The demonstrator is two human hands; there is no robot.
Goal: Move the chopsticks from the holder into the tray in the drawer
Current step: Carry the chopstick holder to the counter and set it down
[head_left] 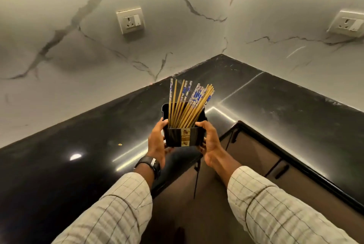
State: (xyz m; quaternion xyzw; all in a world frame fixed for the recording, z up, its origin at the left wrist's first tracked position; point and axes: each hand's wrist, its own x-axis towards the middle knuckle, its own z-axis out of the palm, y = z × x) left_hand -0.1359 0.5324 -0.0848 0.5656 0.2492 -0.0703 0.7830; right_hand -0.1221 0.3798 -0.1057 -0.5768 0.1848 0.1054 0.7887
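Two checked sleeves point(110, 204) are framing the near edge of the view, and a dark wristwatch point(151, 164) is sitting on the left wrist. Just beyond, the left grip point(157, 141) is curling round the left side of the black holder point(175, 137), its thumb lying by the near rim. The right grip point(210, 141) is clasping the right side, its thumb hooking over the rim. The holder is standing upright between them, above the inner corner of the glossy black table point(78, 135); whether its base is touching the table I cannot tell. The chopsticks point(187, 104), plain wooden ones mixed with blue-and-white patterned ones, are all standing inside the holder, fanning out and leaning toward the right. Brown cabinet fronts point(256, 155) are showing below the table edge on the right. Farther back, the veined white wall point(177, 37) is carrying one socket point(130, 20) at the left and another socket point(348, 24) at the far right.
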